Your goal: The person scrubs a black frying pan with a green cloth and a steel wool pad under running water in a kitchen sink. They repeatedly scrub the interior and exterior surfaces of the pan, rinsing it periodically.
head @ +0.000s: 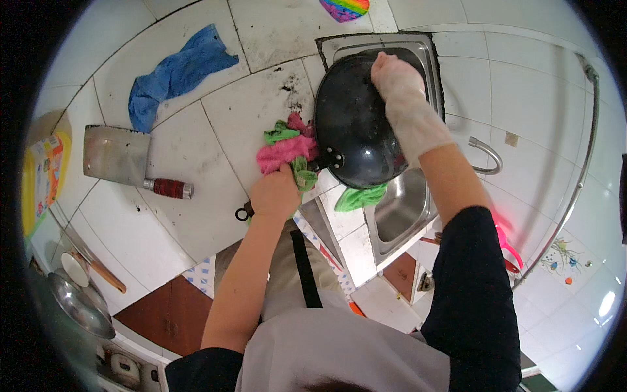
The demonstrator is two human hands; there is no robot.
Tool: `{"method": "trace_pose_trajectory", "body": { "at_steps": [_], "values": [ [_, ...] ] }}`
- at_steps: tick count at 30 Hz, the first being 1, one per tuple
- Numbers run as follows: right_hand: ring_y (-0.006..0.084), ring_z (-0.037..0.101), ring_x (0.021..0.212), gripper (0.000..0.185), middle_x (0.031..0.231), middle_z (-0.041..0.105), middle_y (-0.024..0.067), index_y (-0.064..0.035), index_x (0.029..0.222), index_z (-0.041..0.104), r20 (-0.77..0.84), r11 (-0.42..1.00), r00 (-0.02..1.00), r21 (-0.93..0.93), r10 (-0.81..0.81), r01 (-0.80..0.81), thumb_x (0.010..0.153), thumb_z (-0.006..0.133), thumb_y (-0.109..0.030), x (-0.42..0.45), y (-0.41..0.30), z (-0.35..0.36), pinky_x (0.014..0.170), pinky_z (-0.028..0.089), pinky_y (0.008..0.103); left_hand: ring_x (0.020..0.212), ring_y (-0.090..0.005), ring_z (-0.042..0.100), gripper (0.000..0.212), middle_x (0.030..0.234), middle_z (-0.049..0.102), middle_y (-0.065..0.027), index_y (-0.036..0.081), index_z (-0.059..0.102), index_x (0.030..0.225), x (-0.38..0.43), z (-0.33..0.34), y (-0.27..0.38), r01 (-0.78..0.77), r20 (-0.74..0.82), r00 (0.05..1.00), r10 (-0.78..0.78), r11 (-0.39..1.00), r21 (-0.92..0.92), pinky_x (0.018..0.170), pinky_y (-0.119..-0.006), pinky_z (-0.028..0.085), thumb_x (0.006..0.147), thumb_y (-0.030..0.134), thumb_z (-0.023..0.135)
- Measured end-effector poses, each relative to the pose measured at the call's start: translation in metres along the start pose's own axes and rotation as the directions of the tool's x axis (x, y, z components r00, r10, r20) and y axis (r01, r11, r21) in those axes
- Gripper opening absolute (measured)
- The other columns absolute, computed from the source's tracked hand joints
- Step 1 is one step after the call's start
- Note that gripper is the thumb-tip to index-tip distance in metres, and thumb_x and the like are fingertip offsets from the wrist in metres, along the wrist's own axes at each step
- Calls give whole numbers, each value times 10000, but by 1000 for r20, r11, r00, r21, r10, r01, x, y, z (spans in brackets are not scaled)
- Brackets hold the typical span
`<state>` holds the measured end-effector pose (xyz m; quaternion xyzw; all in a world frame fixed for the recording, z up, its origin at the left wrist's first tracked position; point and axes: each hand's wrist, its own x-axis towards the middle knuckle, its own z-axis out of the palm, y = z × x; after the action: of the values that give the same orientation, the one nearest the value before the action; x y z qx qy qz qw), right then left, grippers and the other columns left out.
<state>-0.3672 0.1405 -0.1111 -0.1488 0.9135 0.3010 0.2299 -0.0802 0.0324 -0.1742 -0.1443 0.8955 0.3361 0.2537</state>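
A black wok (357, 117) lies over the double stainless sink (404, 206), hiding much of the far basin. My left hand (277, 193) is closed around the wok's handle, whose end ring (242, 214) pokes out below my fist. Pink and green cloths (289, 149) are bunched at that handle, against my fingers. Over the wok's far right part is my right hand (394, 76), fingers curled. A pale translucent glove seems to cover its wrist and forearm; anything inside that fist is hidden. Under the wok's near edge a green cloth (361, 197) shows.
A cleaver (117, 154) with a red handle lies on the tiled counter (196, 161) at left. Beyond it is a blue cloth (181, 73). A curved faucet (490, 157) stands right of the sink. At far left are a yellow container (44, 181) and a metal bowl (81, 304).
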Motion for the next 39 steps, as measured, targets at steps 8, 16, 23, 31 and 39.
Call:
{"method": "trace_pose_trajectory", "body": {
  "at_steps": [8,16,23,31,39],
  "values": [
    [362,567,1107,502,1198,608,160,-117,1154,626,-53,820,968,543,247,-180,936,344,-470,31,34,13,968,449,415,663,-352,653,298,715,649,-166,40,549,894,-3,2,-6,-9,-38,999,9,1000,18,584,-466,514,742,276,649],
    [369,566,1101,573,1173,613,193,-74,1132,619,-117,765,979,642,167,-53,908,359,-533,31,41,19,968,432,421,800,-417,620,390,788,640,-217,-8,565,955,5,-19,-34,-134,108,980,165,959,-250,690,-482,502,666,226,684],
    [358,567,1108,677,1190,607,196,-49,1174,604,-222,825,970,563,101,43,881,380,-617,29,44,26,968,436,396,812,-410,613,372,823,646,-206,40,615,913,10,-21,-33,-120,147,978,149,974,-191,709,-484,502,623,251,715],
    [397,609,998,577,1017,658,218,-42,961,674,12,794,998,607,-58,39,939,388,-543,-74,10,-6,864,493,460,796,-405,617,379,798,646,-203,42,621,923,5,-20,-31,-149,71,983,167,967,-207,706,-482,504,623,254,715],
    [334,653,1010,223,1083,659,145,-112,1075,629,-102,990,991,103,-81,92,905,498,-174,-48,12,15,642,566,519,784,-405,621,444,795,641,-211,-13,589,951,6,-16,-24,-129,80,987,139,984,-119,689,-481,506,633,272,708]
  ]
}}
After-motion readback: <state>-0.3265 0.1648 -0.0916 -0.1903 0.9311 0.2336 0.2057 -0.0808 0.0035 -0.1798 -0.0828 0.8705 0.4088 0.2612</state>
